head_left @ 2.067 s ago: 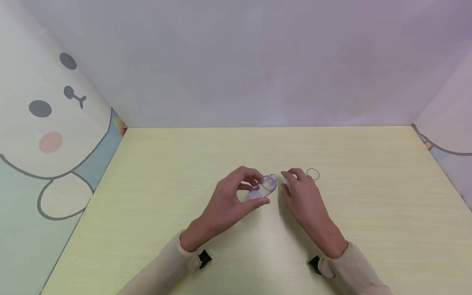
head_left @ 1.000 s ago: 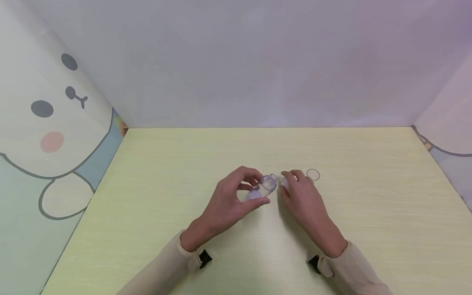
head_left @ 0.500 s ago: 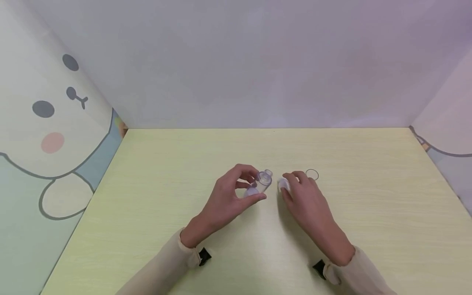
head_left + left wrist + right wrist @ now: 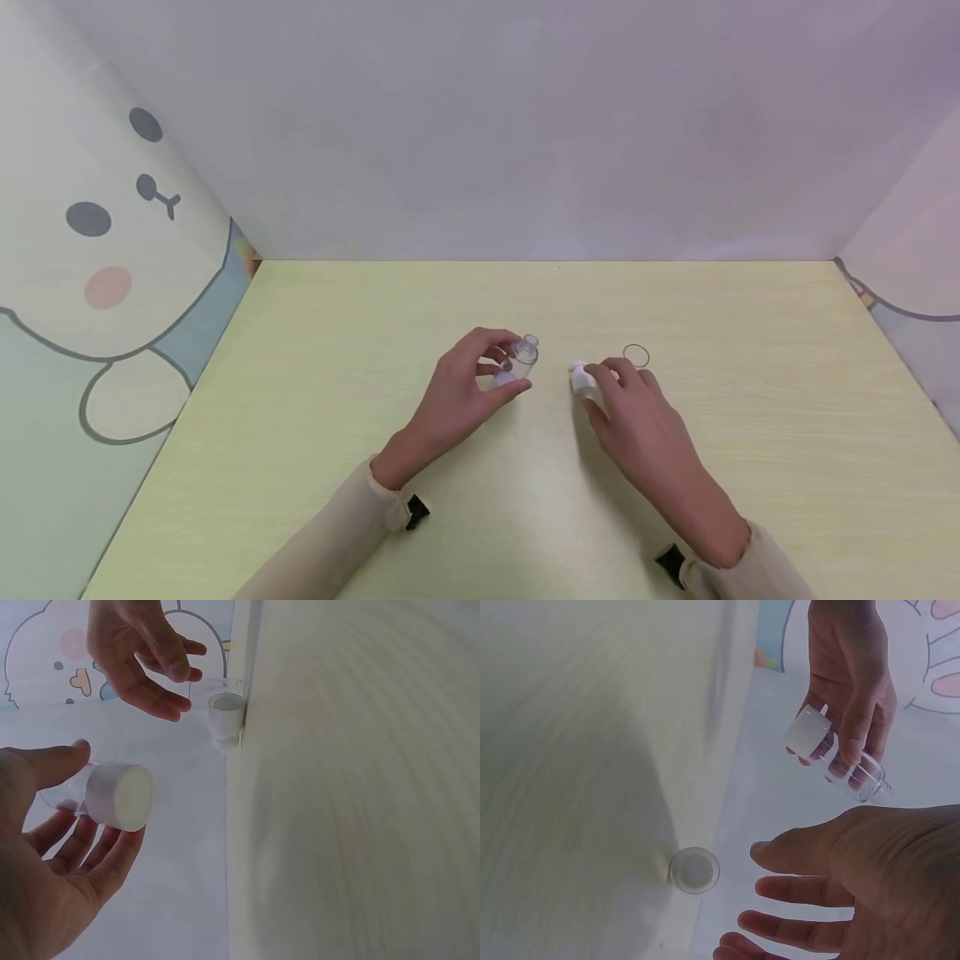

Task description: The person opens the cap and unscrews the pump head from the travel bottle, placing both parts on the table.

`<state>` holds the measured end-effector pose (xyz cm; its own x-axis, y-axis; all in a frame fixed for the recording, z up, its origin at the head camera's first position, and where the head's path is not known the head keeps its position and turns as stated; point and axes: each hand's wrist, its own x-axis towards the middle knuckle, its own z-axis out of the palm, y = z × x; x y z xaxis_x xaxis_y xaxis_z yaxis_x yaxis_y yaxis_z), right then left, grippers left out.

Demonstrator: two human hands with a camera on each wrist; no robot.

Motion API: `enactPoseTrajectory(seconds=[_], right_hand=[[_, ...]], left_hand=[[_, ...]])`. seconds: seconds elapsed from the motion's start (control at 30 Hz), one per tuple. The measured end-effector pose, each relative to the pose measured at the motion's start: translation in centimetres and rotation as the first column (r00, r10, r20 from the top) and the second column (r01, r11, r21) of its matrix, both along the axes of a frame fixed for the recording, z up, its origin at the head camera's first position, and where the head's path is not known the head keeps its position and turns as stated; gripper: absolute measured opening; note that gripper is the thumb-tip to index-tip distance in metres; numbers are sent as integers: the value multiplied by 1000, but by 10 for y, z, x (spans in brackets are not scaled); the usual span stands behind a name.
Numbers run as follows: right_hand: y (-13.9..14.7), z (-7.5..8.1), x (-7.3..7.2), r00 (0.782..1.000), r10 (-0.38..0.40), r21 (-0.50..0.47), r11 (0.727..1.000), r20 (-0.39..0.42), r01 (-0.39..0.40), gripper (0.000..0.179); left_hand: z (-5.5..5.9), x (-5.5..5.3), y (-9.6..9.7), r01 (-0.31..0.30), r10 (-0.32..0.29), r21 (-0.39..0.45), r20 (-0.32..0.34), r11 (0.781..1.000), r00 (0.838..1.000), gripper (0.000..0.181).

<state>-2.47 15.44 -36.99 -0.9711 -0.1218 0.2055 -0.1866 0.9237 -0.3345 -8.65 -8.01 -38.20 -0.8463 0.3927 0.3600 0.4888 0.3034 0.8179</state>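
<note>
My left hand (image 4: 465, 379) grips a small clear bottle (image 4: 523, 354) above the table, its narrow neck tilted up. The white end of this bottle shows as a round white face in the left wrist view and in the right wrist view. Beside my right hand (image 4: 637, 417), a small white piece (image 4: 582, 380) with a clear rim (image 4: 694, 871) rests on the table. The right fingers (image 4: 802, 890) are extended and hold nothing; a gap separates them from the white piece in the right wrist view.
A thin dark ring (image 4: 636, 356) lies on the pale wooden table (image 4: 360, 333) behind the right hand. A plain light wall (image 4: 525, 133) stands behind the table, with cartoon-printed panels at both sides.
My right hand has let go of the white piece and drawn back to the right, leaving it on the table. My left hand has moved slightly left and away with the bottle.
</note>
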Motion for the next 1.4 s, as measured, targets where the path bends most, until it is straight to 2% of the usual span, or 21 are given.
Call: enactPoseTrajectory(seconds=[0.27,0.4,0.53,1.17,1.4], right_hand=[[9,-6,9,995,39,71,997,-97,-32,40],[13,-8,14,993,38,84,996,-109,-29,40],[16,-8,20,992,39,86,996,-116,-29,41],[24,-11,27,994,29,94,995,-107,-19,38],[29,-11,27,992,30,84,996,-120,-20,39]], left_hand=[[-6,-7,0,-63,67,-54,57,996,996,50],[-8,-10,0,-113,121,-92,94,989,988,50],[-10,-12,-2,-135,147,-103,117,985,982,48],[-15,-17,-5,-159,185,-129,233,979,955,44],[-16,-17,-6,-156,188,-142,247,977,951,44]])
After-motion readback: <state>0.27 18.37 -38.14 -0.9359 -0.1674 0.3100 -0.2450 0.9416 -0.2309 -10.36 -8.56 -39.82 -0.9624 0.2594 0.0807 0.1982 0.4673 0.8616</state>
